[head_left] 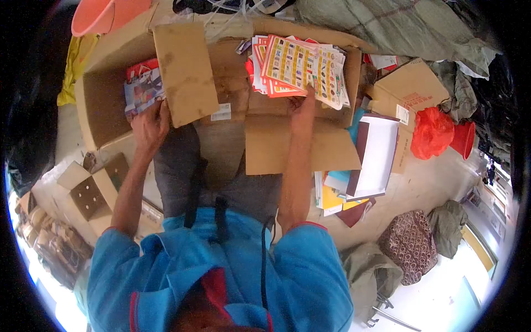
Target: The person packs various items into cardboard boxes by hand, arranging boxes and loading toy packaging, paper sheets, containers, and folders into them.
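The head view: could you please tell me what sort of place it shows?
Probably a storage or sorting area, perhaps a stockroom, though I cannot be sure. Open cardboard boxes stand on the floor, one holds a stack of printed sheets, and a grey-green covering lies behind.

Blue shirt (227,249), 2 short sleeves (113,254) edged red, grey trousers (174,174).

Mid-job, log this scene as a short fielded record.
left hand: at edge of blue-and-red printed papers, inside left brown cardboard box; grip unclear
right hand: pinching fanned stack of white, red and yellow printed sheets, above right brown cardboard box
right side: crumpled red plastic bag; open white-lined box
upper left: pink plastic tub
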A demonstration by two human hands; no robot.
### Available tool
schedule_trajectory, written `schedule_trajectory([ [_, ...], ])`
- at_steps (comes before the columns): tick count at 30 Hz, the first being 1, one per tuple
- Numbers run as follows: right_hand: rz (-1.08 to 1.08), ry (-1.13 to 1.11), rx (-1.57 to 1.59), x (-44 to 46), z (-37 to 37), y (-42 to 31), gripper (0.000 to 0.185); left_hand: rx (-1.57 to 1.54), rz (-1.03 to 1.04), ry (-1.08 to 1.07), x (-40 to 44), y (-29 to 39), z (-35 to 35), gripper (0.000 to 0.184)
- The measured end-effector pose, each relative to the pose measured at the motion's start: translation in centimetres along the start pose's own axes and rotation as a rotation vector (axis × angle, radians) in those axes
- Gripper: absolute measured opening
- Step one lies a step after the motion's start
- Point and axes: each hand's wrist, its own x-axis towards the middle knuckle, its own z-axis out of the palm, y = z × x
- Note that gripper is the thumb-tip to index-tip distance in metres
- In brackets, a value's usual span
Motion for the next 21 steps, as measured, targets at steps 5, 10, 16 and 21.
schedule_trajectory([
  [5,-0.192,-0.009,-0.161,-0.5,0.9,-0.3,0.053,0.067,-0.014,-0.012,0.1,-0.3,0.2,0.030],
  [10,-0.226,-0.024,-0.004,-0.8,1.4,0.1,0.047,0.029,-0.043,0.000,-0.1,-0.7,0.8,0.030],
  [16,-0.073,0.098,0.291,-2.2,2.6,0.5,0.040,-0.048,-0.041,0.017,0.2,-1.0,0.2,0.028],
  [21,0.027,-0.081,0.184,1.6,-1.0,1.0,0.036,-0.043,-0.071,0.006,-0.1,0.1,0.2,0.027],
])
